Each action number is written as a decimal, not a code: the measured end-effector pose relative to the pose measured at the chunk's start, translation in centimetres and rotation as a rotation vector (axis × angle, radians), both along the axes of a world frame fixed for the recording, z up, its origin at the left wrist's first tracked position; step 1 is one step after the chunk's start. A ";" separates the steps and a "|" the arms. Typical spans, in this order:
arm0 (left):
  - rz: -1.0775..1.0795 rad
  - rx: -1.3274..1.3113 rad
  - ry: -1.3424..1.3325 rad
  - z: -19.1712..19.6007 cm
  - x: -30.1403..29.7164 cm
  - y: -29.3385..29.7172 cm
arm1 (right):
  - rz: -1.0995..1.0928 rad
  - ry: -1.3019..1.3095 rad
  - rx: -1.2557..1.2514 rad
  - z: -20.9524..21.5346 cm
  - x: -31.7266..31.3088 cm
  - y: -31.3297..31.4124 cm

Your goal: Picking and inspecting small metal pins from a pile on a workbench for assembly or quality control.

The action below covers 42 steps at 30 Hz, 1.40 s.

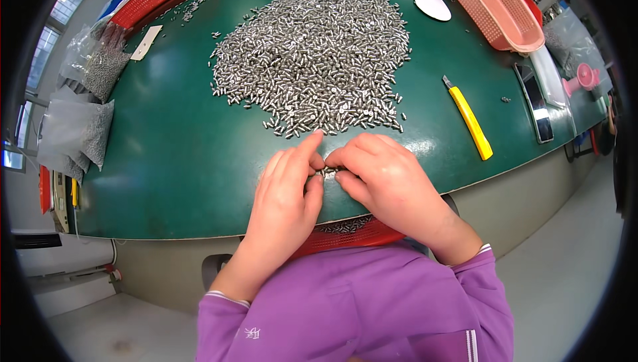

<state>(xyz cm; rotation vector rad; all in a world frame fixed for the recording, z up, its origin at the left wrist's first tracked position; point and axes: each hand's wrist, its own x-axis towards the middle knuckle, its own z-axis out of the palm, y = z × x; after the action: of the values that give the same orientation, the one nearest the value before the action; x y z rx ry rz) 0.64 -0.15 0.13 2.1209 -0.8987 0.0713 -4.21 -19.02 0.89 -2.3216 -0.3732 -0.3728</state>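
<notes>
Shiny metal pins (312, 49), glossy green tabletop (173, 149), yellow plastic knife (468, 119)

Both hands (332, 176) pinch small metal pins (327, 173) together.

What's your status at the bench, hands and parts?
Left hand and right hand pinching small metal pins together. Pin pile just beyond. Yellow utility knife lies apart.

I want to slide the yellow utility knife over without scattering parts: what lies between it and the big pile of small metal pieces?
In the head view, only bare green tabletop separates the yellow utility knife from the pile of small metal pieces.
</notes>
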 end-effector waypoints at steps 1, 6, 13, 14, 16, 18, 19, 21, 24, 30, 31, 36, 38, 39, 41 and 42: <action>0.005 -0.001 0.006 0.0 -0.1 0.0 | 0.000 0.000 0.000 -0.2 0.0 0.0; -0.015 0.003 0.011 -0.1 0.1 -0.1 | 0.030 -0.072 -0.014 -0.6 0.0 -0.1; -0.014 0.001 -0.061 -0.3 0.1 -0.6 | 0.029 -0.074 -0.025 -0.5 -0.4 -0.1; -0.010 0.010 -0.058 -0.3 0.0 -0.6 | 0.026 -0.077 -0.022 -0.6 -0.3 -0.1; 0.003 0.010 -0.063 -0.3 -0.1 -0.5 | 0.024 -0.080 -0.019 -0.6 -0.3 0.0; 0.016 0.011 -0.067 -0.3 -0.3 -0.4 | 0.013 -0.068 -0.008 -0.5 -0.4 0.1; 0.020 0.007 -0.065 -0.3 -0.4 -0.5 | 0.012 -0.068 -0.008 -0.5 -0.4 0.1; 0.023 0.003 -0.061 -0.4 -0.5 -0.4 | 0.031 -0.063 0.012 -0.7 -0.4 0.0; 0.013 -0.007 -0.042 -0.3 -0.6 -0.1 | 0.041 -0.055 0.068 -0.8 -0.3 0.0; -0.039 0.012 0.047 0.4 -0.8 0.4 | 0.010 0.020 0.011 -0.2 -0.2 0.1; -0.044 0.009 0.045 0.4 -0.7 0.5 | 0.009 0.020 0.011 -0.2 -0.2 0.2; -0.023 -0.044 0.098 0.4 -0.3 0.4 | -0.002 0.004 -0.033 -0.3 -0.2 0.6; -0.063 -0.048 0.098 0.3 0.1 0.4 | 0.003 0.009 -0.031 -0.3 -0.2 0.6; -0.064 -0.049 0.098 0.4 0.2 0.3 | 0.008 0.013 -0.027 -0.3 -0.1 0.6; -0.055 -0.064 0.199 0.6 0.4 0.2 | 0.012 0.016 -0.021 -0.2 -0.1 0.6; -0.056 -0.064 0.199 0.5 0.5 0.2 | 0.016 0.018 -0.015 -0.2 -0.1 0.6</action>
<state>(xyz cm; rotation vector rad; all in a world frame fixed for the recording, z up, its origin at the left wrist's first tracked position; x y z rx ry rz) 1.15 0.02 0.65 2.0014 -0.8253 -0.1363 -4.33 -18.46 0.67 -2.3340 -0.3876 -0.3422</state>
